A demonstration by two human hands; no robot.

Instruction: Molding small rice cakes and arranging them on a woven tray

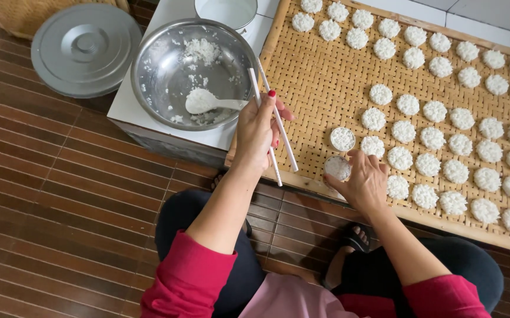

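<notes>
Two white chopsticks (272, 123) were clamped in the left hand (256, 134), tips toward 11 o'clock at the steel bowl (166, 76). At 3 o'clock from it, the right hand (365, 179) pinched a round rice-filled mould (338, 168) on the woven tray (325, 82), a second mould (342, 139) just beside.

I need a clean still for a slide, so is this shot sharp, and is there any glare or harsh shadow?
Head view: even, soft light, no harsh shadows; mild sheen on the steel bowl and grey lid; left hand, chopsticks, right hand and rice cakes look sharp; slight wide-angle bend at the edges.
</notes>
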